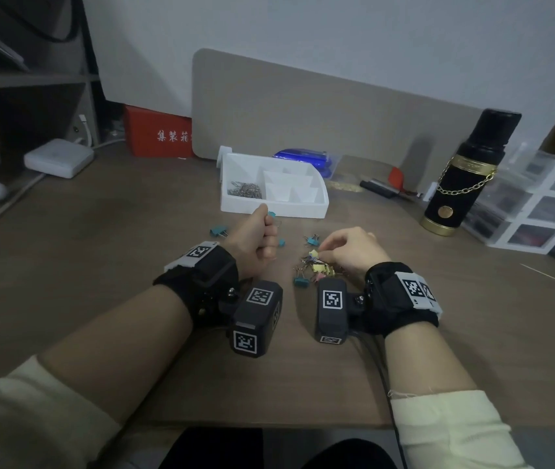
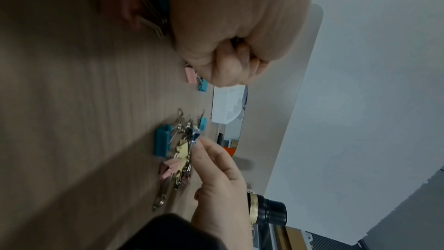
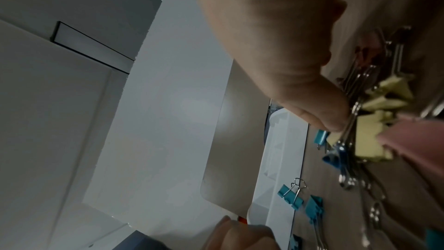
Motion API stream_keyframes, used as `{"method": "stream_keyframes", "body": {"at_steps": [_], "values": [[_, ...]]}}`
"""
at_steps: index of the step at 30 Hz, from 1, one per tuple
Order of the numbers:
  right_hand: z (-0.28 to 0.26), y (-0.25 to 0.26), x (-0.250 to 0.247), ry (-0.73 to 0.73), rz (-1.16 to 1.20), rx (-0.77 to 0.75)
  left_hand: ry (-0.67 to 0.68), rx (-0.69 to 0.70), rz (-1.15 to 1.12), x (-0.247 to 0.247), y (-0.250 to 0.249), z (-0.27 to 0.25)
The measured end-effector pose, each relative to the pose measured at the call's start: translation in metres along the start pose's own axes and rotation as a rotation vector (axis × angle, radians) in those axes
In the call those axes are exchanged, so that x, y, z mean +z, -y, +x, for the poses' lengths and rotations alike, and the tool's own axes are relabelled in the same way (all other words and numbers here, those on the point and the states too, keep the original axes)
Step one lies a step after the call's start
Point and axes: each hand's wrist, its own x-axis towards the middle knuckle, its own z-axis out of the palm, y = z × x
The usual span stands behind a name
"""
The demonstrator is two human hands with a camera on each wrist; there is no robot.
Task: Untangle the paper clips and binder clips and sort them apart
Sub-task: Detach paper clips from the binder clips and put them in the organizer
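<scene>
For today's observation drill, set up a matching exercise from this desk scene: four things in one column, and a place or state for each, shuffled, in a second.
Things:
1. silver paper clips
2. tangled heap of yellow, pink and teal binder clips
3. black flask with a gold chain
4. left hand

Places or states:
A. upright, right of the white tray
B. in the tray's left compartment
C. fist near the tray's front wall
D. under the right hand fingertips

Pairs: 1-B, 2-D, 3-A, 4-C
</scene>
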Motion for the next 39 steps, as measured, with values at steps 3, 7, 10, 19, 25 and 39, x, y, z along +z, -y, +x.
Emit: {"method": "stream_keyframes", "body": {"at_steps": [3, 7, 10, 19, 25, 39], "values": [[0.004, -0.001, 0.005, 0.057, -0.006, -0.003, 0.0, -0.001, 0.013, -0.002, 0.001, 0.002], [0.004, 0.005, 0.009, 0.095, 0.111, -0.101, 0.005, 0.007, 0.016, -0.001, 0.0, 0.0], [0.005, 0.01, 0.009, -0.044, 0.129, -0.166, 0.015, 0.009, 0.011, -0.001, 0.0, -0.002], [0.025, 0.004, 0.011, 0.017, -0.047, -0.071, 0.017, 0.018, -0.009, -0.002, 0.002, -0.001], [0.028, 0.002, 0.013, -0.07, -0.036, -0.109, 0.012, 0.024, 0.0, -0.001, 0.002, -0.004], [0.02, 0.011, 0.017, -0.062, 0.072, -0.15, 0.011, 0.042, 0.003, -0.001, 0.002, -0.005]]}}
